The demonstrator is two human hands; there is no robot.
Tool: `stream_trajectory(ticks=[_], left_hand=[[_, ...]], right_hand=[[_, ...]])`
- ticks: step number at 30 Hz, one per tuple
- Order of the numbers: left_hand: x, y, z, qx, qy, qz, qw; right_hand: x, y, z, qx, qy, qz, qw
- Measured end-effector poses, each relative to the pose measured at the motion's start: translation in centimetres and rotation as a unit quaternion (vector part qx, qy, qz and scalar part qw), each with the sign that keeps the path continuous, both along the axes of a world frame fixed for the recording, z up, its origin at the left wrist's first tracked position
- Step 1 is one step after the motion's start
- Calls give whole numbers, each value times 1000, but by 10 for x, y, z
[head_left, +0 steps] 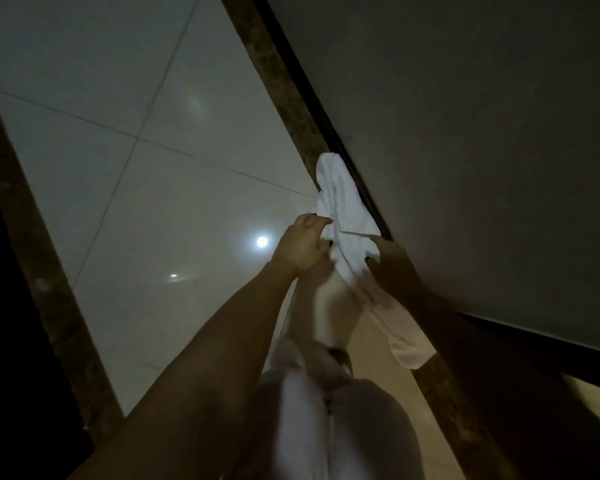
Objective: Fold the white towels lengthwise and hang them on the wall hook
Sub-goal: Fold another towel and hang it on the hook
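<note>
White folded terry towel (343, 209) had a faint woven texture. Glossy pale grey-white wall tiles (136, 174) had thin dark grout lines. Mottled brown stone strip (284, 95). Plain dull grey flat panel (465, 133). Fingernails (330, 242) were painted black.

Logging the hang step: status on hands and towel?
Both hands up: left hand and right hand grip the towel. Towel bunched against dark frame by tiled wall. Hook not visible; no obstruction seen.
</note>
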State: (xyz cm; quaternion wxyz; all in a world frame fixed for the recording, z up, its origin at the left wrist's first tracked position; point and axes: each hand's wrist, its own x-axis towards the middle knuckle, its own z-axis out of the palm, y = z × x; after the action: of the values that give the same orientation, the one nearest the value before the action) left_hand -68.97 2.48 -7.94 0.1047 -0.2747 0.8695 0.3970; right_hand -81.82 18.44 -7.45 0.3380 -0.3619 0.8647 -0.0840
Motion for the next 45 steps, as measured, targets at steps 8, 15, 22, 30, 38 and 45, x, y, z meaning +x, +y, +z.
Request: stream_trajectory(ticks=[8, 15, 22, 30, 38, 45], left_hand=[[-77, -35, -175, -84, 60, -177, 979], [-115, -27, -256, -182, 108, -258, 943], [-110, -35, -196, 1, 114, -97, 989], [-103, -42, -50, 134, 109, 100, 980], [-91, -60, 192, 174, 79, 44, 981], [-22, -86, 409, 274, 94, 110, 951]], right_hand=[[-36, -4, -173, -171, 140, -2, 975], [-64, -1, -239, -221, 274, 103, 930], [-58, -19, -199, -145, 140, -13, 979], [-40, -46, -45, -163, -21, -131, 978], [-34, -51, 182, -216, -66, -151, 962], [-4, -69, 387, -313, -145, -182, 921]])
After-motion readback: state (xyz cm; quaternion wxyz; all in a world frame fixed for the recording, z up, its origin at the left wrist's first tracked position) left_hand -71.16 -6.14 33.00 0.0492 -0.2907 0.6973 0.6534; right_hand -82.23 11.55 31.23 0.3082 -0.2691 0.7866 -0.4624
